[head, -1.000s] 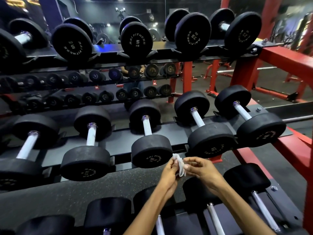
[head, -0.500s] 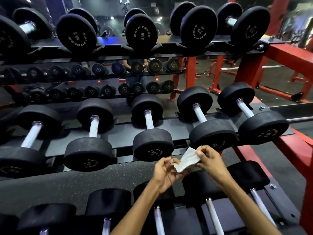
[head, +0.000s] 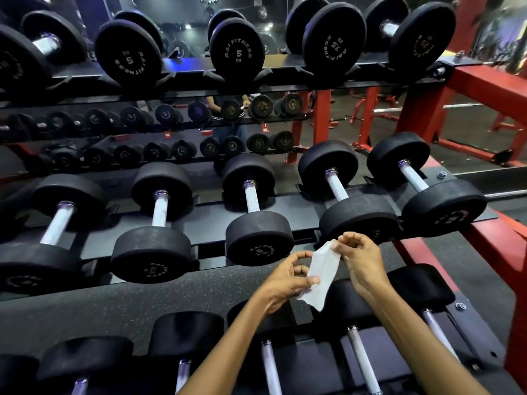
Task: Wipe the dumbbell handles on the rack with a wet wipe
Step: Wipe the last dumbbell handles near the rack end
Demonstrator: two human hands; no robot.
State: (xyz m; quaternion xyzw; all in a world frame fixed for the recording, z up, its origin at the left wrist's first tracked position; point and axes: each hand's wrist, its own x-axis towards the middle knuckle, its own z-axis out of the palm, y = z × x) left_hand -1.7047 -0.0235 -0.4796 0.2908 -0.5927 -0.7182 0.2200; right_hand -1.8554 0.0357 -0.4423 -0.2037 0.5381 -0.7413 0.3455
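1. Dumbbell handles [head: 251, 196] on the middle shelf of the rack [head: 285, 206] lie bare in the head view, each a pale knurled bar between two black heads; none is touched by the wet wipe [head: 320, 273].
2. That wipe hangs in the air in front of the middle shelf, above the lower row. The right hand [head: 360, 259] pinches its top edge between thumb and curled fingers, and the left hand [head: 285, 277] pinches its lower left edge with the thumb.
3. Judging by this, the step in hand is opening out the wipe; wiping has not yet begun.
4. The next move likely calls for gathering the sheet into one palm, reaching over a front head, and wrapping the fingers round a bar. The second handle from the right [head: 336, 185] lies nearest the hands.
5. Around: a top shelf of plate-ended dumbbells [head: 239, 51] marked 5, a mirror [head: 171, 129] behind showing further racks, and red frame posts [head: 516, 280] on the right.
6. In the way: the broad rubber heads [head: 259, 242] flank each bar closely, leaving a narrow gap for a hand.
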